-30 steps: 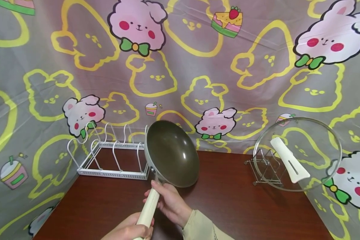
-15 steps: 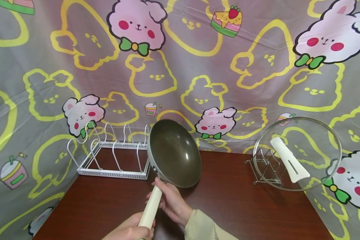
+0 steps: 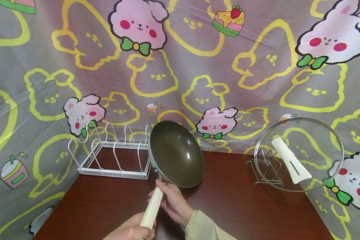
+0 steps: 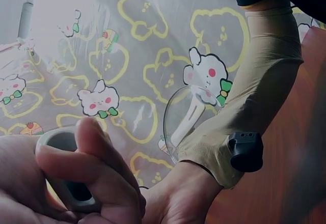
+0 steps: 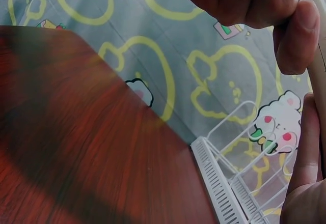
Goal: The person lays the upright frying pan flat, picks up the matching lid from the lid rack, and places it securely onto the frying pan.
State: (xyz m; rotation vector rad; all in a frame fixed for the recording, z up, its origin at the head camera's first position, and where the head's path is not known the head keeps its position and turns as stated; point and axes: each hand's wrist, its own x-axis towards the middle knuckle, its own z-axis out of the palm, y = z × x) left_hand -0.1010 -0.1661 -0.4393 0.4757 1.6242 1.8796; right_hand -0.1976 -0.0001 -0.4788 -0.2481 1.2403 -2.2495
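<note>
In the head view a deep frying pan [image 3: 175,153] is held up tilted, its dark brown inside facing me and its cream handle [image 3: 152,208] slanting down and left. My left hand [image 3: 132,230] grips the handle's lower end. Higher up, my right hand [image 3: 176,204] holds the same handle near the pan, thumb along it. The left wrist view shows the handle's hollow end [image 4: 63,140] between the left fingers. In the right wrist view the left hand [image 5: 249,5] shows at the top and part of the right hand [image 5: 305,193] at lower right.
A white wire pan rack [image 3: 114,174] stands left of the pan, on the dark red-brown table [image 3: 234,206]. At right, a glass lid [image 3: 327,160] with a cream handle stands upright in a small metal rack [image 3: 268,181]. Patterned cloth [image 3: 180,70] hangs behind.
The pan has shifted slightly to the right, away from the white rack, with both hands moving along. Both grips look the same. The racks and the lid have stayed put.
</note>
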